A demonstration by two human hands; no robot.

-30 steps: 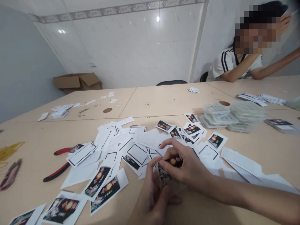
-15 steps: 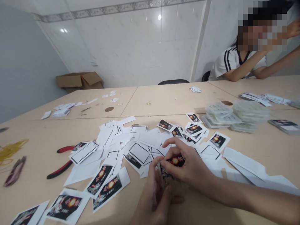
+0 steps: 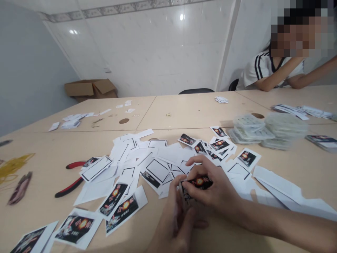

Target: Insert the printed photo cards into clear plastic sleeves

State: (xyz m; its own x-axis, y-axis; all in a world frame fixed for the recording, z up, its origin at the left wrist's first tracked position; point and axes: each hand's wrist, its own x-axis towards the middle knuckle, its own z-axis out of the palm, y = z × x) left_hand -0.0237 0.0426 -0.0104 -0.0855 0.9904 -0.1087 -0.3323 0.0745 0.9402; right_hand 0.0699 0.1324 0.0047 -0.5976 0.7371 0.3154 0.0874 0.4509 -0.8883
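Note:
My left hand (image 3: 176, 225) is closed around a small clear box (image 3: 201, 211) just above the near part of the table. My right hand (image 3: 216, 184) bends over the top, its thumb and fingers pressing a black printed card (image 3: 200, 181) with an orange burst onto or into the box. The fingers partly cover both, so I cannot tell whether the card lies inside. Beyond the hands spreads a loose heap of white paper slips (image 3: 158, 168), some framed in black. Printed cards (image 3: 122, 212) of the same design lie to the left.
Stacked clear plastic boxes (image 3: 284, 128) stand at the right. Red-handled pliers (image 3: 70, 187) lie left, partly under paper; pink-handled cutters (image 3: 21, 189) and yellow rubber bands (image 3: 15, 168) are farther left. Someone in a white shirt (image 3: 263, 72) sits across the table. A cardboard box (image 3: 91, 89) is behind.
My view has shifted slightly, so everything sits a little further right. Both hands keep nearly the same grip on the box and card. The person opposite has moved an arm.

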